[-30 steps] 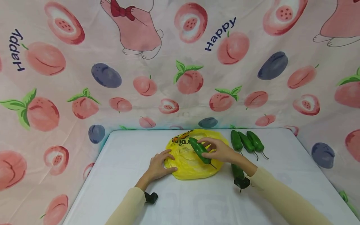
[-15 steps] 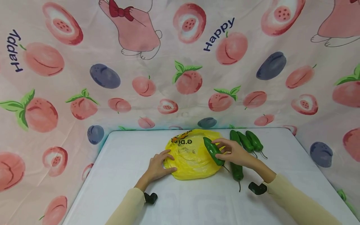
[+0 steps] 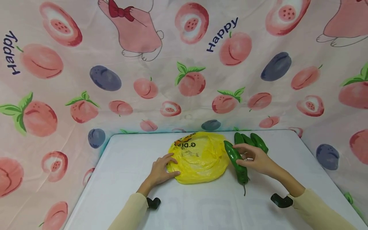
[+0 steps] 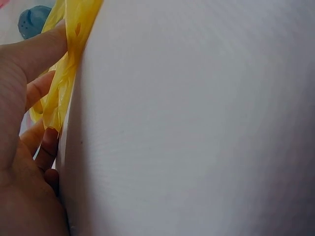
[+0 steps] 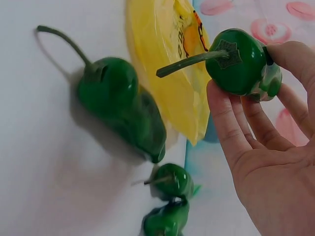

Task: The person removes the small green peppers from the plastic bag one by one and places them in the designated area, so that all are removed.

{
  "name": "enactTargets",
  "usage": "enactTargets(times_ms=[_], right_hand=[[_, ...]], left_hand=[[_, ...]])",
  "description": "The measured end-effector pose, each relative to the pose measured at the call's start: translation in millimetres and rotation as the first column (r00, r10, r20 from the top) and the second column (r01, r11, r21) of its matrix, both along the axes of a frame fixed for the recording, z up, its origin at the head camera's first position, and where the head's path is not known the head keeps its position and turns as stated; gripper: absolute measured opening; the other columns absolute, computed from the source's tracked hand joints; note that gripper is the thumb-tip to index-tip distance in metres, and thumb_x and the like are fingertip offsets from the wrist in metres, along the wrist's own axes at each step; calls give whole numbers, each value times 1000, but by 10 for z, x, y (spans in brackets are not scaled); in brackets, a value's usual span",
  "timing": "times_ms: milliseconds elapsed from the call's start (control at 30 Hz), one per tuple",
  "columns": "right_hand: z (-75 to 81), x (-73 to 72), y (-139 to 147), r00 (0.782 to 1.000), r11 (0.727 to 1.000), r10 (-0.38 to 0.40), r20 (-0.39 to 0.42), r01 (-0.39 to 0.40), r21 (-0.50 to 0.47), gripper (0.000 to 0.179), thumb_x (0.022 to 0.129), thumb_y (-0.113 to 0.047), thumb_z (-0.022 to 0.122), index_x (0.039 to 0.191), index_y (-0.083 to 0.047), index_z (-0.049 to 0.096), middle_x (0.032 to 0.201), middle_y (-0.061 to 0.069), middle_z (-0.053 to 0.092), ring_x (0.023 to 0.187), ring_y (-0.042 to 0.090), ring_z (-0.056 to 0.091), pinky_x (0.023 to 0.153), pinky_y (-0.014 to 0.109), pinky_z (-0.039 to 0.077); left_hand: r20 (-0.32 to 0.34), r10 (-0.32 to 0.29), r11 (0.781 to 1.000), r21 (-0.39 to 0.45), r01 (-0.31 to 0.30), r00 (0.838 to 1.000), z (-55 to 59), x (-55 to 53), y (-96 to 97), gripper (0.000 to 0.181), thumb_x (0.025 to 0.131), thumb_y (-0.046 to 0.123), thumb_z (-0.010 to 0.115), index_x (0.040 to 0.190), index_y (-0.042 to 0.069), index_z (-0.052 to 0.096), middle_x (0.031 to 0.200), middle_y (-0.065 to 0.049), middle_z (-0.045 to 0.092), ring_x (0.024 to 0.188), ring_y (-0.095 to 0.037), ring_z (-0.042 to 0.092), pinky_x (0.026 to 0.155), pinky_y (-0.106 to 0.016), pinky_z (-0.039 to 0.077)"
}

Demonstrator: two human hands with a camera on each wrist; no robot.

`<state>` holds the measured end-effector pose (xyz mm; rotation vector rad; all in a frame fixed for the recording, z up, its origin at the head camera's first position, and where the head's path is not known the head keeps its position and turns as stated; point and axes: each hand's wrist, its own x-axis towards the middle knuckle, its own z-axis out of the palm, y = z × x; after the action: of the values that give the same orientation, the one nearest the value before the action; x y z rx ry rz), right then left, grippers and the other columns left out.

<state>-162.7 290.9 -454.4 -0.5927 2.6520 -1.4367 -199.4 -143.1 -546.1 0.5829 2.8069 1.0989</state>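
A green chili pepper [image 3: 232,153] is pinched between the thumb and fingers of my right hand [image 3: 256,158], just right of the bag. Its stem end faces the camera in the right wrist view. Below it, another green pepper [image 5: 113,93] lies on the table, partly hidden by the held one in the head view. My left hand [image 3: 161,169] holds the left edge of a yellow plastic bag [image 3: 198,171], thumb nearer the front and fingers farther back. In the left wrist view the bag's crumpled edge [image 4: 76,44] passes between thumb and fingers.
Three more green peppers [image 3: 258,142] lie side by side at the back right of the white table [image 3: 198,207], partly behind my right hand. A cloth backdrop [image 3: 161,123] with printed peaches rises behind the table. Dark wrist devices [image 3: 281,200] sit at both sleeves.
My right hand has carried the pepper rightward, from over the yellow bag to above the pepper lying beside it. My left hand stays at the bag's left edge.
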Motion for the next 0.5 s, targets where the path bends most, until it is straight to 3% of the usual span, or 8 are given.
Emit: enactTargets(times_ms=[500], right_hand=[[-115, 217, 377, 995, 996, -90, -31, 91, 26, 53, 92, -21, 80, 139, -13, 58, 119, 9, 65, 96, 15, 67, 79, 28, 57]], left_hand=[[29, 5, 1000, 7, -5, 1000, 33, 20, 14, 41, 84, 48, 82, 115, 26, 68, 159, -4, 44, 126, -31, 47, 105, -56, 28]])
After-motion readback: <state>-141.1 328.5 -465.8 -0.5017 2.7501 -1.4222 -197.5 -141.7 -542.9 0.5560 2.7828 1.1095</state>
